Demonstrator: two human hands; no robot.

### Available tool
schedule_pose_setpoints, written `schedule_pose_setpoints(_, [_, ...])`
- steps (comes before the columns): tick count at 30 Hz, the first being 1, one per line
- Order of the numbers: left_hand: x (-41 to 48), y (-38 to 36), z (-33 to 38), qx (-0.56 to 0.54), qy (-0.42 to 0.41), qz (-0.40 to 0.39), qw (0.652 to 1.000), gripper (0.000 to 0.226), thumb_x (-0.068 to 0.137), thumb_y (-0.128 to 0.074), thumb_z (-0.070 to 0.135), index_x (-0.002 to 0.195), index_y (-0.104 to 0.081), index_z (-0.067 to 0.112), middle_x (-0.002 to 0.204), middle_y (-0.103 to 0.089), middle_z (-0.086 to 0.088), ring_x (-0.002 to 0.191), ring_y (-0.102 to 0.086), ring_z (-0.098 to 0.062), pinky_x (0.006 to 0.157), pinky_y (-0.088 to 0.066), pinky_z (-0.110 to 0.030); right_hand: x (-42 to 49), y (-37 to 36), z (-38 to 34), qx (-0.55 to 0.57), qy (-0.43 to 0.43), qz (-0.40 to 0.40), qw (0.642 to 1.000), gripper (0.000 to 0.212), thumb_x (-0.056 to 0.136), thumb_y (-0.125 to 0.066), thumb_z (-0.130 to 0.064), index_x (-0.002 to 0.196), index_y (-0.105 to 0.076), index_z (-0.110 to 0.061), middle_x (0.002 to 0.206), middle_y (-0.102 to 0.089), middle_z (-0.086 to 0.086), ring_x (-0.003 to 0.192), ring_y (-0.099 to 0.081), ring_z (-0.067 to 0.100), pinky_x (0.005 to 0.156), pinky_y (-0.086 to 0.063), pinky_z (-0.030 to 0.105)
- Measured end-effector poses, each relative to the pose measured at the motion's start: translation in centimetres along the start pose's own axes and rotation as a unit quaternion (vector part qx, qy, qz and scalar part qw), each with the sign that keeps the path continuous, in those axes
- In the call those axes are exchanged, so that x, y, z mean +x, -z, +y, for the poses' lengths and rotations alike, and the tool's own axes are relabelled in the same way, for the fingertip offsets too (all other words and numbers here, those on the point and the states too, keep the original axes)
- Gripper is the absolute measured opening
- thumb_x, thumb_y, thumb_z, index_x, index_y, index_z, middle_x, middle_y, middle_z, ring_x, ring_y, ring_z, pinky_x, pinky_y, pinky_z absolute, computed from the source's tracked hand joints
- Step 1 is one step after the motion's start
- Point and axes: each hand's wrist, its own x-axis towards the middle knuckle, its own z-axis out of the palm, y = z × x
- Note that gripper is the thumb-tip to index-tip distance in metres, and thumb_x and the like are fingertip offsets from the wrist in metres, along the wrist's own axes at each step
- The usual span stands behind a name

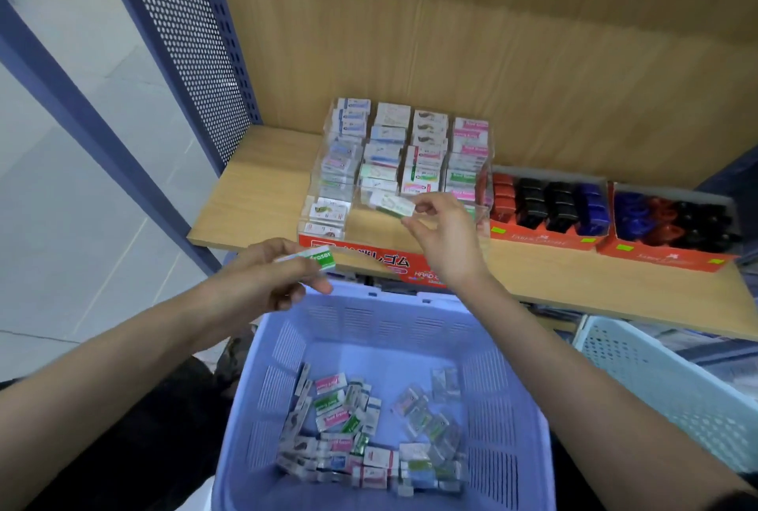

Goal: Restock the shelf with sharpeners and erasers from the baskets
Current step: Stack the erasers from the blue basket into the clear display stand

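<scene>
The shelf (254,198) lies bare left of the clear eraser tray (328,166), a wide strip running to the perforated side panel (192,38), which closes that end. The wooden back panel (451,38) closes the rear. Right of the tray, orange sharpener boxes (541,239) stand side by side, leaving only a bare front strip. The right hand (447,239), pinching a white eraser (393,205), occupies the tray's open front slots. The left hand (266,276), gripping a green-banded eraser (318,258), hangs over the far left corner of the purple basket (381,317), its top otherwise open. Loose erasers (348,428) cover its near floor.
</scene>
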Motion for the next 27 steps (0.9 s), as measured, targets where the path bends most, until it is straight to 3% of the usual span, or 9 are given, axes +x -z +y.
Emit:
schedule_pose_setpoints(3, [0.3, 0.6, 0.1, 0.018, -0.025, -0.003, 1.000, 0.053, 0.064, -0.087, 0.023, 0.099, -0.049, 0.011, 0.079, -0.068, -0.007, 0.057, -0.045, -0.011, 0.050, -0.037, -0.019, 5.3, -1.2, 0.7, -0.070, -0.010, 0.008, 0.997, 0.030, 0.088, -0.065, -0.021, 0.114, -0.062, -0.007, 0.111, -0.061, 0.010, 0.107, -0.053, 0.024, 0.088, -0.038, 0.027])
schedule_pose_setpoints(6, [0.9, 0.4, -0.3, 0.038, -0.051, 0.017, 0.998, 0.046, 0.068, -0.080, 0.002, 0.097, -0.046, 0.008, 0.065, -0.066, 0.001, 0.048, -0.044, -0.006, 0.045, -0.035, -0.014, 8.2, -2.7, 1.1, -0.144, 0.007, 0.013, 0.989, 0.029, 0.090, -0.062, -0.023, 0.115, -0.063, -0.008, 0.110, -0.063, 0.009, 0.110, -0.049, 0.027, 0.091, -0.040, 0.034])
schedule_pose_setpoints(12, [1.9, 0.6, -0.7, 0.066, -0.074, 0.008, 0.995, 0.034, 0.082, -0.068, -0.001, 0.100, -0.042, 0.012, 0.080, -0.073, -0.011, 0.063, -0.048, -0.017, 0.051, -0.038, -0.018, 10.3, -4.6, 1.8, -0.257, 0.018, 0.011, 0.966, 0.018, 0.089, -0.059, -0.019, 0.104, -0.065, -0.011, 0.106, -0.064, 0.010, 0.107, -0.047, 0.030, 0.086, -0.033, 0.034])
schedule_pose_setpoints(17, [2.3, 1.2, -0.8, 0.055, -0.098, 0.036, 0.993, 0.040, 0.072, -0.080, 0.020, 0.097, -0.049, 0.022, 0.088, -0.074, -0.010, 0.077, -0.055, -0.024, 0.054, -0.040, -0.019, 11.2, -5.1, 2.5, -0.270, 0.012, 0.006, 0.963, 0.021, 0.087, -0.058, -0.018, 0.106, -0.064, -0.012, 0.108, -0.064, 0.008, 0.111, -0.047, 0.031, 0.090, -0.034, 0.036])
schedule_pose_setpoints(19, [2.4, 1.4, -0.9, 0.054, -0.101, 0.041, 0.993, 0.038, 0.068, -0.082, 0.029, 0.094, -0.054, 0.025, 0.092, -0.071, -0.014, 0.073, -0.055, -0.021, 0.054, -0.041, -0.017, 11.4, -5.3, 2.6, -0.289, 0.017, -0.005, 0.957, 0.026, 0.087, -0.058, -0.017, 0.113, -0.063, -0.013, 0.114, -0.061, 0.009, 0.116, -0.044, 0.030, 0.094, -0.033, 0.036])
schedule_pose_setpoints(22, [2.4, 1.7, -1.4, 0.071, -0.099, 0.053, 0.991, 0.028, 0.071, -0.073, 0.024, 0.095, -0.059, 0.018, 0.088, -0.066, -0.008, 0.065, -0.053, -0.008, 0.055, -0.040, -0.011, 11.5, -5.4, 2.5, -0.310, 0.021, -0.020, 0.950, 0.031, 0.088, -0.057, -0.018, 0.118, -0.060, -0.012, 0.121, -0.057, 0.011, 0.119, -0.041, 0.031, 0.096, -0.032, 0.038])
schedule_pose_setpoints(27, [2.5, 2.8, -2.7, 0.107, -0.068, 0.114, 0.985, 0.023, 0.072, -0.073, 0.030, 0.094, -0.067, 0.024, 0.087, -0.067, 0.004, 0.075, -0.056, -0.013, 0.064, -0.040, -0.024, 8.7, -5.8, 0.9, -0.206, 0.054, -0.021, 0.977, 0.033, 0.093, -0.052, -0.017, 0.124, -0.055, -0.010, 0.122, -0.052, 0.011, 0.117, -0.040, 0.027, 0.097, -0.029, 0.031])
